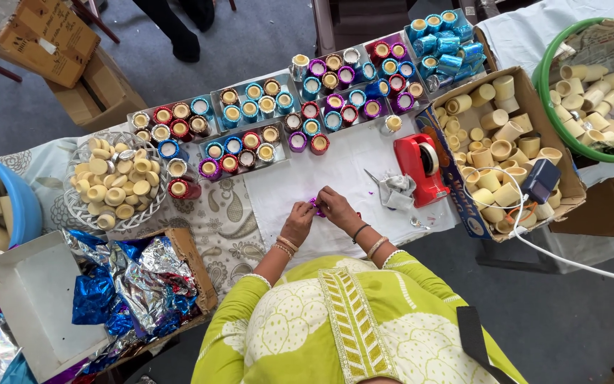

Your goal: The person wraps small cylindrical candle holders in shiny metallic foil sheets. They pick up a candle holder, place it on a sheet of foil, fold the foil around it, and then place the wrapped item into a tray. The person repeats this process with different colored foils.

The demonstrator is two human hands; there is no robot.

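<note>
My left hand [298,221] and my right hand [337,208] meet over a white sheet [300,178] on the table, both pinching a small cup in purple foil [315,205]. Only a sliver of the purple piece shows between the fingers. Just beyond the hands stand rows of finished foil-wrapped cups [300,107] in red, blue, purple and silver. Scissors and crumpled silver foil [392,190] lie to the right of my right hand.
A red tape dispenser [423,167] stands right of the sheet. A cardboard box of plain cream cups [499,149] and a green tub [591,78] are at the right. At the left are a glass bowl of cups [114,181], a blue tub [19,206], and a box of foil sheets [136,284].
</note>
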